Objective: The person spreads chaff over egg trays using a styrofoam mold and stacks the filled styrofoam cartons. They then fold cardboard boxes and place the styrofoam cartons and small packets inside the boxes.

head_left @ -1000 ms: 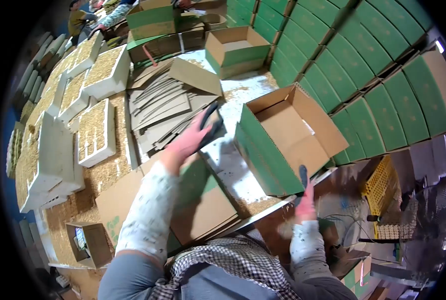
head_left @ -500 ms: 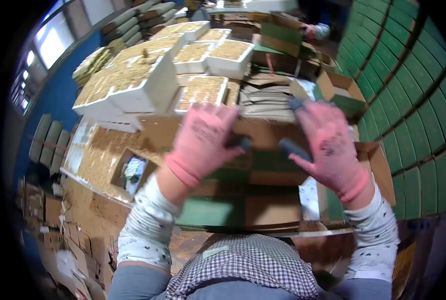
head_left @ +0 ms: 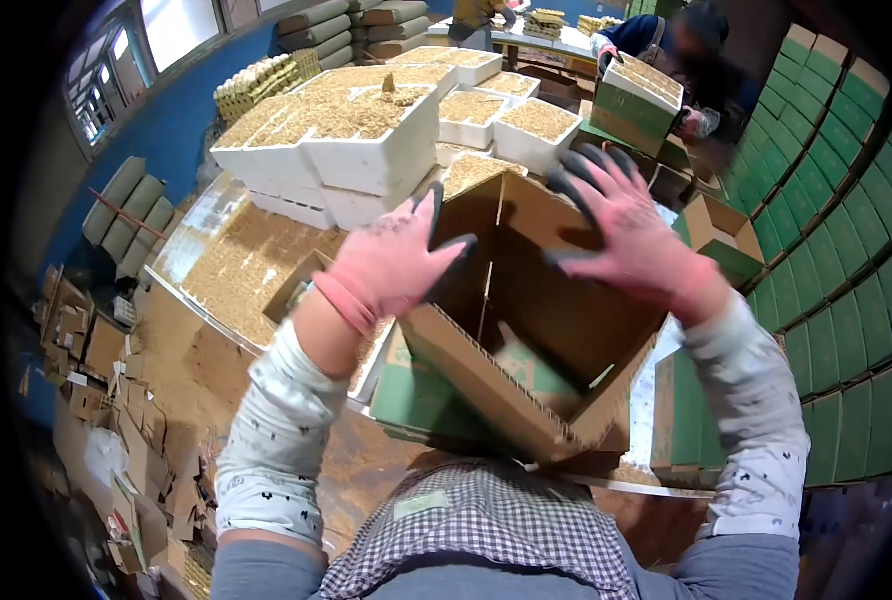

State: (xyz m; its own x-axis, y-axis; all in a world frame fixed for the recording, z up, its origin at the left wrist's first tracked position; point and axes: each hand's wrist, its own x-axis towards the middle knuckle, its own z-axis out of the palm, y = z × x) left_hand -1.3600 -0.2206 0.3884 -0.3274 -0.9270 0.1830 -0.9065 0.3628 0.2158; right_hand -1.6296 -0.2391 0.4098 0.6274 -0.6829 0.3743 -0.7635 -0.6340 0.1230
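An open cardboard box (head_left: 556, 260), brown inside, stands tilted in front of me with its opening toward me. My left hand (head_left: 396, 255), in a pink glove with dark fingertips, is at the box's left side, thumb and fingers apart. Over its far right wall my right hand (head_left: 631, 230), gloved alike, has its fingers spread. Whether either palm touches the cardboard I cannot tell. Beneath the box lies green cardboard (head_left: 421, 400) on the table.
White foam boxes (head_left: 376, 150) of sawdust-like material stand at the back left. Green cartons (head_left: 846, 330) are stacked along the right. A small open box (head_left: 721, 235) sits nearby. At the back right, a co-worker (head_left: 656, 45) handles a filled green box (head_left: 631, 100).
The box now stands opened up between my hands, where flat-looking green and brown cardboard lay before. My view has turned, and the co-worker's filled box has come into sight.
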